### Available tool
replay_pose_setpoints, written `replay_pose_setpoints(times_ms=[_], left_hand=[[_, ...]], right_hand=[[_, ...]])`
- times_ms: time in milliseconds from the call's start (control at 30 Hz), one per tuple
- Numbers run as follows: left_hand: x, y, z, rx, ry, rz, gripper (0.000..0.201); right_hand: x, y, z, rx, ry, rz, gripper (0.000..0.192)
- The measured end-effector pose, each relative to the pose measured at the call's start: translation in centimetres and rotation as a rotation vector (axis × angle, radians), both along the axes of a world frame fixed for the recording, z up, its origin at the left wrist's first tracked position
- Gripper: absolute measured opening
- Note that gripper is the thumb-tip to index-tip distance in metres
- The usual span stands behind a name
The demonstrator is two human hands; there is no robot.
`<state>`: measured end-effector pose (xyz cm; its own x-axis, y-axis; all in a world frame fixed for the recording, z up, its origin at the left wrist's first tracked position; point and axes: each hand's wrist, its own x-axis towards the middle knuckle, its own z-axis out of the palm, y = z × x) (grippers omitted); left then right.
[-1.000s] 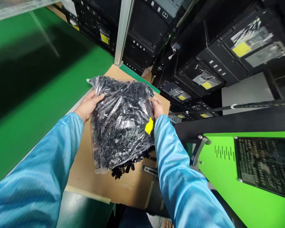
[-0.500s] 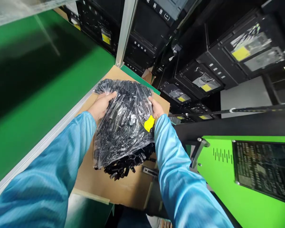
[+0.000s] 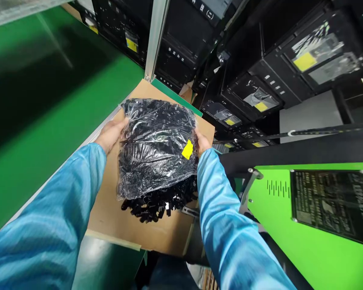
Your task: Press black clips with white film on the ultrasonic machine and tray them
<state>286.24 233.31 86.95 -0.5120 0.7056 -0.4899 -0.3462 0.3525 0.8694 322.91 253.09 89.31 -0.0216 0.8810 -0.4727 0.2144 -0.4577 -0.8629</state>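
Sleeves of blue striped fabric nearest the lens, one (image 3: 45, 225) on the left forearm, one (image 3: 230, 225) on the right. Beyond them, left hand (image 3: 110, 135) clamped on the left edge of a clear plastic bag (image 3: 157, 151), thumb pressed over the film. Right hand (image 3: 202, 141) clamped on the bag's right edge, fingers mostly hidden behind the film. Bag held up between both hands, tilted with its open mouth toward the lens and low, crammed with small black plastic parts. Yellow sticker (image 3: 187, 150) on the film, just beside the right hand. Black parts (image 3: 157, 203) spilled from the mouth in a heap, touching the cardboard sheet (image 3: 109, 217) underneath. Cardboard lying flat, its left edge along a grey rail (image 3: 48, 177) bordering a green surface (image 3: 33, 121). Metal bracket (image 3: 189, 210) at the cardboard's right edge, just beside the heap. Bright green machine housing (image 3: 278, 225) to the right, bearing a dark nameplate (image 3: 332, 205) with text too blurred to read. Black beam (image 3: 290, 151) above the housing. Farther off, aluminium post (image 3: 155, 40) rising from the cardboard's far corner. Behind the post, stacked black crates (image 3: 254, 72), several with yellow labels (image 3: 304, 61) under clear sleeves.
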Motion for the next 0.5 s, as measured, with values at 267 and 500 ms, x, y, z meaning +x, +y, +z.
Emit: replay_pose_setpoints(times_ms=[267, 500], left_hand=[[5.3, 1.1, 1.2, -0.034, -0.128, -0.256, 0.074], [8.2, 4.5, 5.8, 0.246, -0.326, -0.189, 0.057]], right_hand=[[-2.6, -2.2, -0.3, -0.205, 0.07, 0.316, 0.055], [-5.1, -2.1, 2.1, -0.053, 0.255, 0.211, 0.049]])
